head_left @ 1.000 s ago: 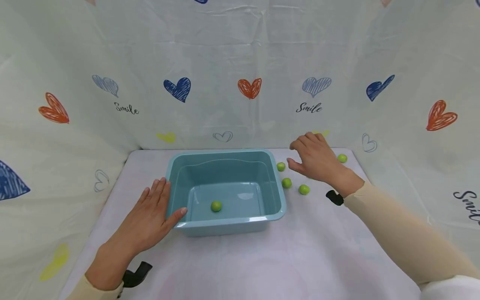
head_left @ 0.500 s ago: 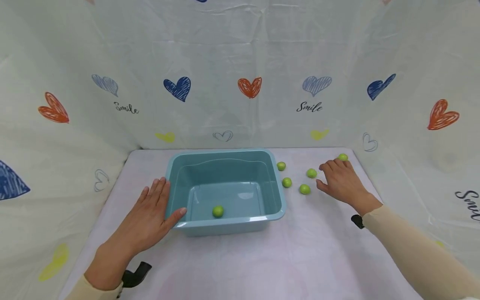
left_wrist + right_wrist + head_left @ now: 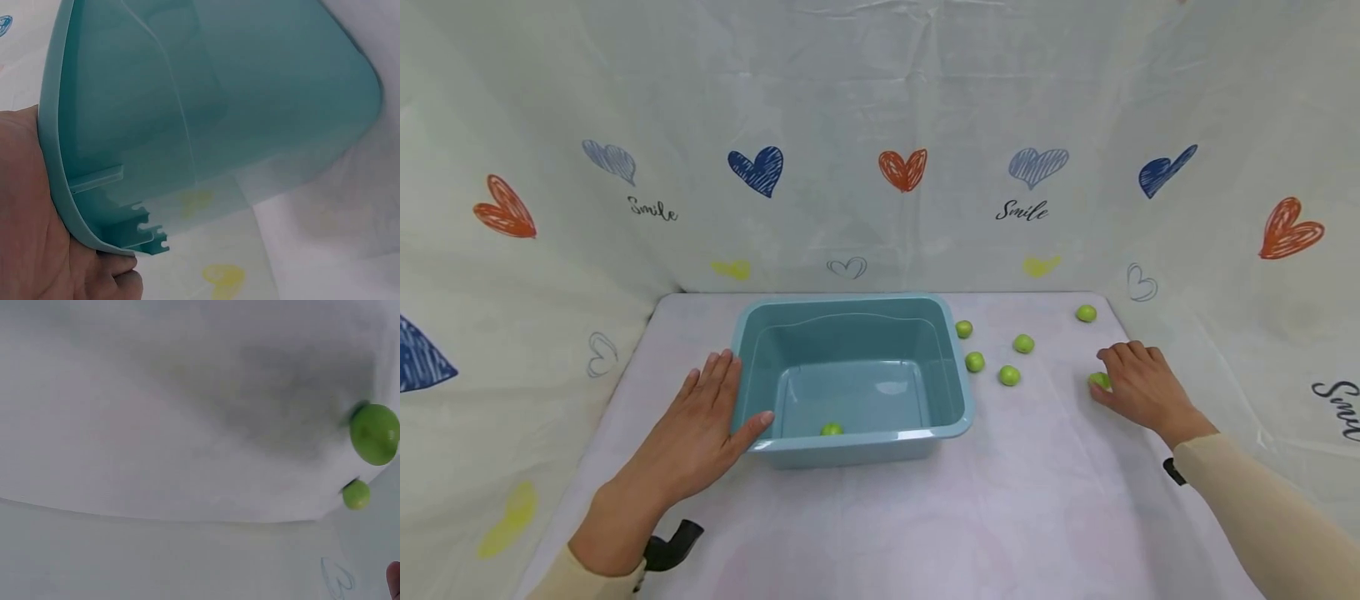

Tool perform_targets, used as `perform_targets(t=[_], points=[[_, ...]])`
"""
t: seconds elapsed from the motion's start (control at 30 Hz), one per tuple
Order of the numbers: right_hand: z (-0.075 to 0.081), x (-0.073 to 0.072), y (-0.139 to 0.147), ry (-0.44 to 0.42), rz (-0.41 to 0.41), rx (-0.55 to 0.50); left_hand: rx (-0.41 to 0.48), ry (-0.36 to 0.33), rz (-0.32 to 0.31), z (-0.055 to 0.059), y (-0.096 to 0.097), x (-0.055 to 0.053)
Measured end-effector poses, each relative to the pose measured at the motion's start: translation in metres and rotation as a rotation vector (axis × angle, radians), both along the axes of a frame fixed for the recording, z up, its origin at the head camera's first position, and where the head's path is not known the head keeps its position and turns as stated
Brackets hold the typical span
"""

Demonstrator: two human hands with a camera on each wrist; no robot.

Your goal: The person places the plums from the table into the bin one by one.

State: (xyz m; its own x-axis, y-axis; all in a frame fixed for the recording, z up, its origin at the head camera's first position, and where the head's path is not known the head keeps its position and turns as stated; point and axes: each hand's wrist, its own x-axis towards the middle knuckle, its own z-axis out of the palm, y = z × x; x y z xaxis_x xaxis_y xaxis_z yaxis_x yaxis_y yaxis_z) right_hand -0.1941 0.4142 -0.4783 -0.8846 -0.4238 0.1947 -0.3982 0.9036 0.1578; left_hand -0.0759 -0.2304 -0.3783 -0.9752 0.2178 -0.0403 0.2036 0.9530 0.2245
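Observation:
In the head view my left hand [image 3: 688,437] lies along the left side of a blue plastic basin [image 3: 857,446], fingers straight and thumb over the near rim. The left wrist view shows that hand against the basin's rim [image 3: 53,156]. One small round green fruit [image 3: 831,429] sits in the basin, partly hidden by its front rim. On the right my right hand [image 3: 1150,392] is lowered beside another green fruit [image 3: 1100,381], thumb and fingers spread around it. In the right wrist view this fruit [image 3: 374,434] rests on the cloth; a fingertip [image 3: 394,578] shows apart from it.
Several more green fruits lie between the basin and my right hand, among them one [image 3: 1010,376] at the front and one [image 3: 1023,343] behind it. Another fruit [image 3: 1086,313] is near the back right corner. A white cloth [image 3: 955,517] covers the table; printed sheets [image 3: 850,125] hang around it.
My right hand has moved right and toward me, away from the back fruits and down to the rightmost fruit. The fruit in the basin has rolled slightly. My left hand stays put.

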Motion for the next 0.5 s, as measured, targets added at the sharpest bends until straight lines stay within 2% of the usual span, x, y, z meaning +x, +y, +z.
perform_targets(t=[0.17, 0.5], points=[[-0.012, 0.002, 0.011, -0.049, -0.019, 0.041, 0.007, -0.006, 0.003, 0.000, 0.000, 0.000], [-0.024, 0.001, 0.025, -0.050, -0.006, 0.035, 0.008, 0.004, 0.004, 0.000, 0.000, -0.001]])
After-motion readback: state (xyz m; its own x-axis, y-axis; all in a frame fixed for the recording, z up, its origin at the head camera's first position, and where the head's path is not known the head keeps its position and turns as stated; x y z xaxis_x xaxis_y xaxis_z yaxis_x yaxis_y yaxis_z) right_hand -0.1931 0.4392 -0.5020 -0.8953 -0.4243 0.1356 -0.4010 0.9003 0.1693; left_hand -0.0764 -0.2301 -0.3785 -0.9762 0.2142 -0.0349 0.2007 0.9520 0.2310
